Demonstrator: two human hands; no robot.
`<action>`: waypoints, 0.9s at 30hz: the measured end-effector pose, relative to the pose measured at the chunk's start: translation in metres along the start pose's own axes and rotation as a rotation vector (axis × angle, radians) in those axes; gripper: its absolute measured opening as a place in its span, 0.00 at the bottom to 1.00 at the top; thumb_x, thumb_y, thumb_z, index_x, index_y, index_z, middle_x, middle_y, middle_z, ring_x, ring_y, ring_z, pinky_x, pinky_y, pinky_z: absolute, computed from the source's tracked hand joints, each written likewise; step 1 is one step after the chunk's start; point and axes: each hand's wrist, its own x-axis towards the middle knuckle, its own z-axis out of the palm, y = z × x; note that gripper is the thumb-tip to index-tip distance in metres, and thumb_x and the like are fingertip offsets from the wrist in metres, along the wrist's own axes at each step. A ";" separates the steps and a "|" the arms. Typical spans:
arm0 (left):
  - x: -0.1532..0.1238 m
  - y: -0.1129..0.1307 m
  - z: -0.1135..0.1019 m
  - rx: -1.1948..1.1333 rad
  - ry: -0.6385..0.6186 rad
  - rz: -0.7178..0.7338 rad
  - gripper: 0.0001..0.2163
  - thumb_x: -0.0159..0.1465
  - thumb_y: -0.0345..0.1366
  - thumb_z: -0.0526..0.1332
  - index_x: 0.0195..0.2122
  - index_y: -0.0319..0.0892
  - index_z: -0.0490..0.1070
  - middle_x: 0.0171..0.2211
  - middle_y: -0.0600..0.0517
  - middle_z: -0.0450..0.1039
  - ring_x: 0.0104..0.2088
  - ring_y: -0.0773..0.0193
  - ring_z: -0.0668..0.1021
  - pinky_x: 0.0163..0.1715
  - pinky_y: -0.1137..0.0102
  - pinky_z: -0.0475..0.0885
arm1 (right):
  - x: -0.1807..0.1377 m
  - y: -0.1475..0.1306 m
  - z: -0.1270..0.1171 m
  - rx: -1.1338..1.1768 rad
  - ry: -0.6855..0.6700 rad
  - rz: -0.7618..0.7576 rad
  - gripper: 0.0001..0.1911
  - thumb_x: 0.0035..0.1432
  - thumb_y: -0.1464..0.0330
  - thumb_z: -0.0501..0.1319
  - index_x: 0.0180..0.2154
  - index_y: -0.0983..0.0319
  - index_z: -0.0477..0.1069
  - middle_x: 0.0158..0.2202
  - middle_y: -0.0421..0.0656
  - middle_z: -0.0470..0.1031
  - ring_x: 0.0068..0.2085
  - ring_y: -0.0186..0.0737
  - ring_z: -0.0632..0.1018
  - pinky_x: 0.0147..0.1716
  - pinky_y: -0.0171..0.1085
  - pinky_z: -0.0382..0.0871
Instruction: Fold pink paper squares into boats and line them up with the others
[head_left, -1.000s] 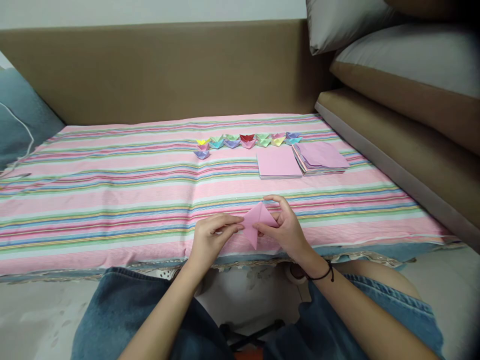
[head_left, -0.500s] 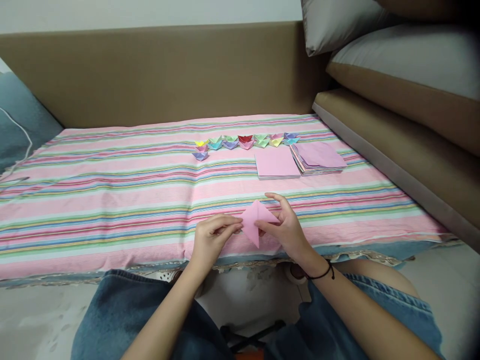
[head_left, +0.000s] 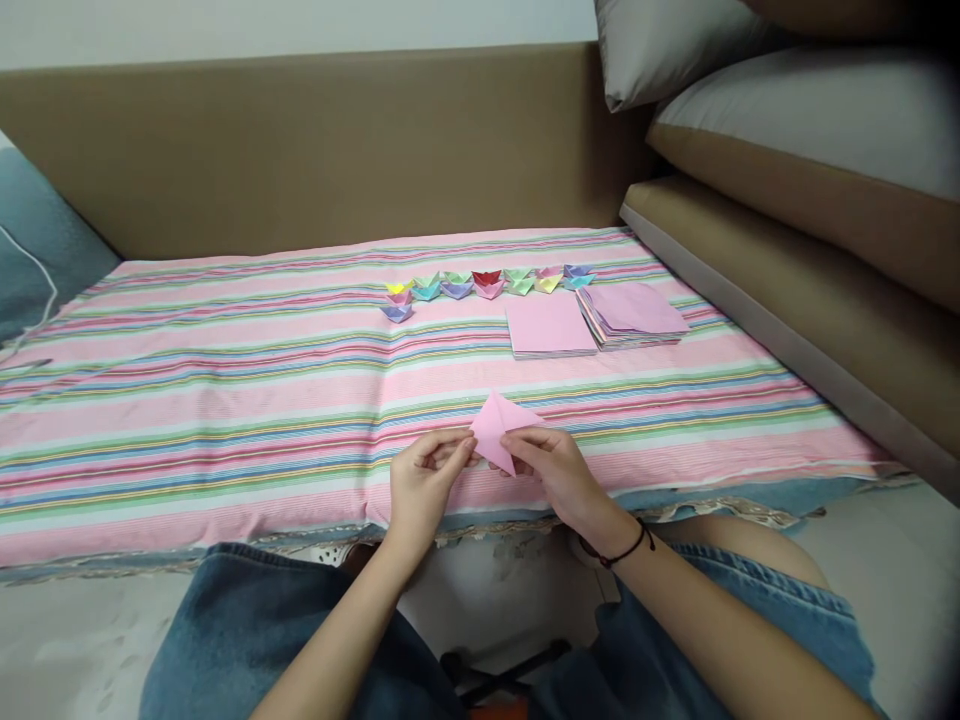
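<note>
A partly folded pink paper [head_left: 496,432] is held just above the near edge of a striped cloth-covered surface [head_left: 225,400]. My left hand [head_left: 424,485] pinches its left corner with closed fingers. My right hand [head_left: 556,472] grips the paper's right side, fingers curled over it. A black band circles the right wrist. Farther back lie a flat pink paper stack [head_left: 549,326] and a mixed-colour paper stack [head_left: 634,314]. Behind them runs a row of several small folded paper boats [head_left: 487,283] in many colours.
A tan sofa back [head_left: 315,150] rises behind the cloth. Grey and tan cushions [head_left: 795,150] pile up at the right. A blue-grey pillow with a white cable [head_left: 37,260] sits at far left. My denim-clad knees [head_left: 247,630] are below the edge.
Both hands have drawn closer together and the pink paper has turned and shrunk a little, its lower point tucked between the fingers. The view has shifted slightly to the right.
</note>
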 end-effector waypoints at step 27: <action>0.003 0.000 -0.003 0.034 -0.323 -0.204 0.11 0.49 0.41 0.68 0.24 0.38 0.74 0.18 0.53 0.72 0.20 0.68 0.72 0.22 0.74 0.67 | -0.002 -0.003 -0.008 -0.432 0.006 -0.294 0.09 0.53 0.64 0.61 0.24 0.61 0.74 0.23 0.41 0.74 0.25 0.38 0.74 0.24 0.35 0.68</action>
